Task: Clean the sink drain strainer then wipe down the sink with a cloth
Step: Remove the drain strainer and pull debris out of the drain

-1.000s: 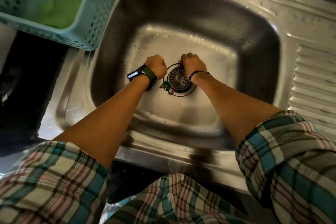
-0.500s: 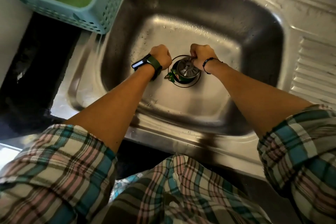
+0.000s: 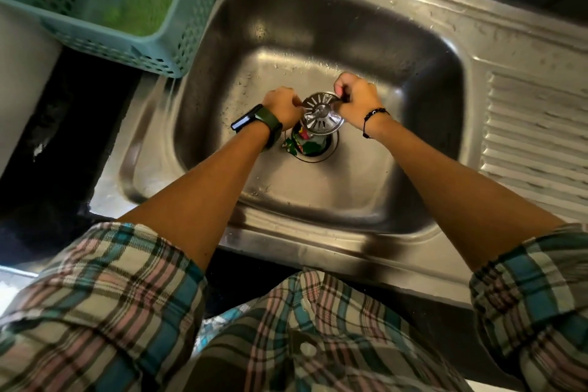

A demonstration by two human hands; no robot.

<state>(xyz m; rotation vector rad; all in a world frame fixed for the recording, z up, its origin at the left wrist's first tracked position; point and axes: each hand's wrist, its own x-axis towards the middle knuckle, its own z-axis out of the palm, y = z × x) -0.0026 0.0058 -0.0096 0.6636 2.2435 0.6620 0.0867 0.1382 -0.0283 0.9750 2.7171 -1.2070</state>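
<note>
Drain opening (image 3: 313, 149) just below both hands, green and red scraps inside. Strainer (image 3: 322, 116) lifted between hands, slotted face tilted up toward viewer. Left hand (image 3: 281, 106) and right hand (image 3: 356, 97) each pinching its rim. Sink (image 3: 397, 51) basin beyond.

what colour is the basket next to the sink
Teal, or pale blue-green; the basket shows in the head view.

We are looking at a sink (image 3: 397, 51) of brushed metal, shining dully and beaded with water drops, its draining board (image 3: 537, 134) ribbed. The strainer (image 3: 322, 112) is gleaming as polished, perforated metal. The basket (image 3: 105, 9) is showing as matt teal plastic lattice. The table (image 3: 57, 137) is reading dark and matt. We are wearing soft woven plaid cloth sleeves (image 3: 105, 289).
</note>
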